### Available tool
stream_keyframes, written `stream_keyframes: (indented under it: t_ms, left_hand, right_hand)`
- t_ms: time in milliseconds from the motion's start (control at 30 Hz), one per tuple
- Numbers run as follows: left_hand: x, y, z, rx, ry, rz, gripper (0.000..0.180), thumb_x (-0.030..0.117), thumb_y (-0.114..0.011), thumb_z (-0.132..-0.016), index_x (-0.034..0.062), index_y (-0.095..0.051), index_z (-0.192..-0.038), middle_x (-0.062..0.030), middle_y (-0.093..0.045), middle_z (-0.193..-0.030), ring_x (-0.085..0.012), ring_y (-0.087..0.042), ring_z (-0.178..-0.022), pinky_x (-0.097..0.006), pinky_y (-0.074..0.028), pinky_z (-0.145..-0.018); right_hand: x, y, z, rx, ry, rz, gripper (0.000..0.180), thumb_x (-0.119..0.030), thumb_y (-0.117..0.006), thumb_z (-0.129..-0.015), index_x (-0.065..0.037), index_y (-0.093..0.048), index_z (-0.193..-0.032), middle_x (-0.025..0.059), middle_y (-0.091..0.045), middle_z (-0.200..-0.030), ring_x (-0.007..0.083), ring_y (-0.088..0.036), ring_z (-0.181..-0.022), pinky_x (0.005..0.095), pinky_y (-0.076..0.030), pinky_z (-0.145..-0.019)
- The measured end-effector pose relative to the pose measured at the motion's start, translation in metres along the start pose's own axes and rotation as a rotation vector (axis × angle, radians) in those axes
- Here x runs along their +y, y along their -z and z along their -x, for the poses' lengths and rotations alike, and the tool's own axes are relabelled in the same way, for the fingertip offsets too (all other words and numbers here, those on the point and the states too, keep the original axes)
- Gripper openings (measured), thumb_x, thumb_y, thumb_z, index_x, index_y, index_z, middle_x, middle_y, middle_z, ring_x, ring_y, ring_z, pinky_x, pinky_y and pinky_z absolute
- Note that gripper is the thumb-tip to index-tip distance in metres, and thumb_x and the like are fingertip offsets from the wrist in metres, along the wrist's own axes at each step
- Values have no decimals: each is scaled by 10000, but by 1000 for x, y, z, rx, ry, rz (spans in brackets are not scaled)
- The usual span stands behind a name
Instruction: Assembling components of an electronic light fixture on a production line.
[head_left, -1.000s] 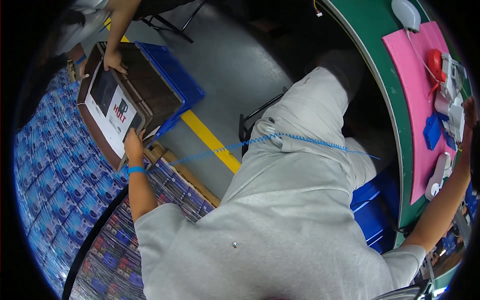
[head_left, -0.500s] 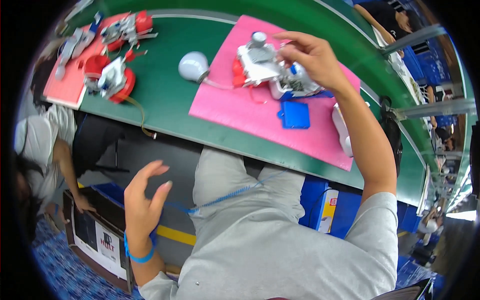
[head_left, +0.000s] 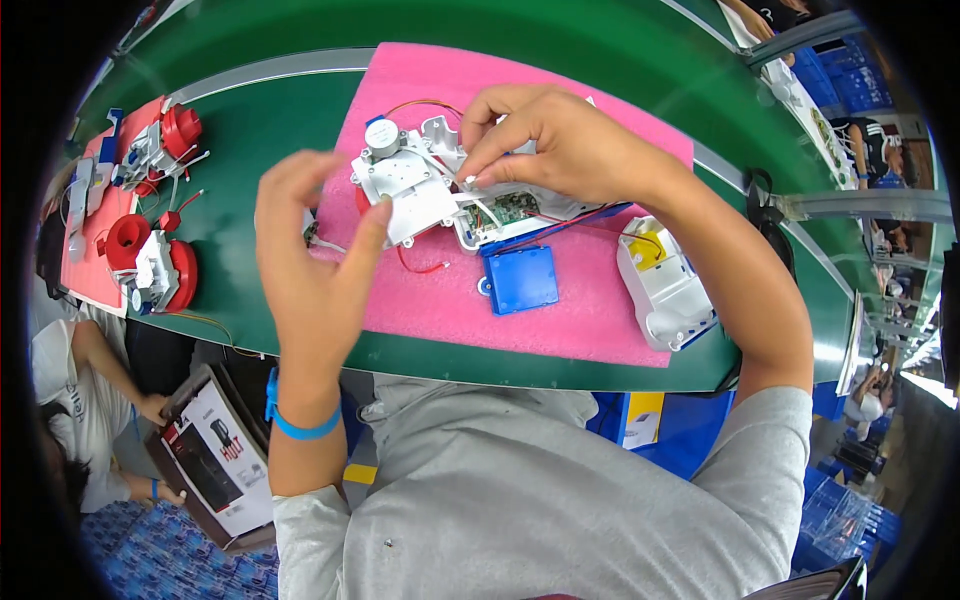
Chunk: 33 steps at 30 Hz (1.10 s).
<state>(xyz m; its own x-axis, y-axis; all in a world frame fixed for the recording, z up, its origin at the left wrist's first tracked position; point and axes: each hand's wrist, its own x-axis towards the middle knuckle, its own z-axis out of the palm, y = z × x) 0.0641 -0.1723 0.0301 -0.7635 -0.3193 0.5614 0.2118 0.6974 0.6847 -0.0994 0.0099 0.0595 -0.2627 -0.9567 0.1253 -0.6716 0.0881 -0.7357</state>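
Note:
My right hand (head_left: 560, 145) reaches over a white plastic assembly, thumb and fingers pinched on a small white connector (head_left: 470, 181). Below those fingertips a green circuit board (head_left: 512, 208) lies inside an open white housing, with thin wires around it. Just left of it sits a white mechanism (head_left: 405, 190) with a round silver motor (head_left: 382, 136) on top. My left hand (head_left: 320, 265) hovers left of this mechanism, thumb and fingers apart, holding nothing. A flat blue square part (head_left: 521, 280) lies in front of the housing. A red wire with a small plug (head_left: 430, 268) rests beside it.
All this lies on a pink foam mat (head_left: 600, 335) on the green bench. A white shell (head_left: 665, 285) with yellow inside stands at the mat's right. Red and white assemblies (head_left: 155, 260) sit at the left. Beyond the bench's left end, a person handles a printed box (head_left: 215, 450).
My left hand has risen from beside my lap to above the bench. My right fingers have come down into the assembly and pinch a connector. The view has shifted.

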Motion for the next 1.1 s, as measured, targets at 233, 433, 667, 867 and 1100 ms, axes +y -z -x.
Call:
stream_keyframes:
  t_ms: [233, 433, 667, 867, 1100]
  left_hand:
    - [21, -28, -7, -146, -113, -59, 171, 111, -725, -754, 36, -626, -872, -94, -622, -780, -271, -568, -703, -358, -445, -606]
    - [20, -37, -10, -75, -91, -121, 109, 67, -698, -772, 32, -617, -836, -90, -621, -766, -270, -558, -674, -373, -435, -589]
    - [14, -45, -8, 46, -116, -37, 99, 45, -690, -776, 23, -618, -840, -89, -635, -800, -253, -567, -685, -347, -445, -620]
    - [6, -36, -4, 96, -159, -18, 175, 43, -693, -781, 12, -604, -928, -102, -649, -918, -242, -593, -813, -313, -450, -718]
    - [-30, -12, 26, 200, 231, 257, 427, 25, -612, -842, 13, -450, -1238, -170, -520, -1242, -248, -525, -1117, -351, -398, -976]
  right_hand:
    - [-11, -1, -9, 24, 66, 144, 124, -118, -719, -745, -48, -713, -847, 79, -593, -880, 247, -582, -840, 341, -465, -740]
    - [-13, -2, -10, 89, 58, 202, 111, -67, -719, -726, -27, -692, -826, 71, -592, -862, 240, -589, -806, 333, -472, -718]
    - [-4, 0, -9, 91, -60, -128, 110, -86, -705, -766, -39, -705, -865, 70, -596, -860, 213, -585, -830, 310, -466, -750]
    - [9, 6, 1, 52, -10, 12, 94, -74, -699, -748, -46, -697, -838, 60, -569, -901, 223, -565, -881, 329, -456, -782]
    - [16, -8, 1, -96, 187, 648, 89, -99, -703, -677, -72, -670, -756, 51, -535, -920, 242, -548, -914, 374, -416, -864]
